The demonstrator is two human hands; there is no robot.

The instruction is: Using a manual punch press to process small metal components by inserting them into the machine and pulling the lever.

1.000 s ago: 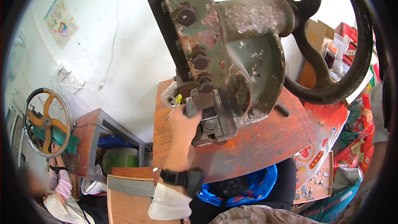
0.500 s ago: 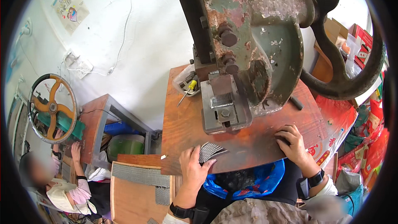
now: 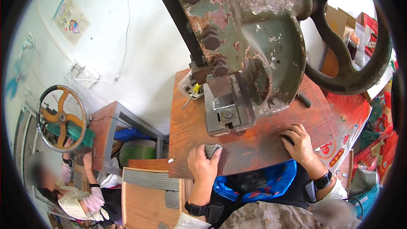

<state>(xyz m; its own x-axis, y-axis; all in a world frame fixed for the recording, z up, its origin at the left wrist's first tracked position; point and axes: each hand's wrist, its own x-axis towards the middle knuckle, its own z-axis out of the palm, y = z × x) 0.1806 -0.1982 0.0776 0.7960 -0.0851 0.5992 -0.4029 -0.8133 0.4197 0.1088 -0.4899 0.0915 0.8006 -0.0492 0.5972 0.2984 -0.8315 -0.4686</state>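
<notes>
The left hand (image 3: 204, 163) rests on the near part of the reddish-brown wooden table (image 3: 186, 131), its fingers curled shut around a small stack of thin grey ridged metal strips (image 3: 211, 149). The stack sticks out above the knuckles, at the far side of the hand, just short of the base of the old green-painted, rust-flecked iron press (image 3: 237, 59) that stands on the table. Only the stack's upper end shows; its long axis seems to run away from the person toward the press, tilted a little to the right, though the rest is hidden inside the fist. The right hand (image 3: 299, 142) lies palm down on the table to the right of the press base, fingers bent over something small and dark; whether it grips that thing cannot be told. A large black iron handwheel (image 3: 352, 80) curves over the table's right side. A yellow-handled screwdriver (image 3: 191, 95) lies at the far left corner of the table. Below the table's left edge a wooden tray (image 3: 144, 199) carries rows of similar grey strips. At the far left another person (image 3: 80, 195) sits by a second wheel (image 3: 61, 118).
</notes>
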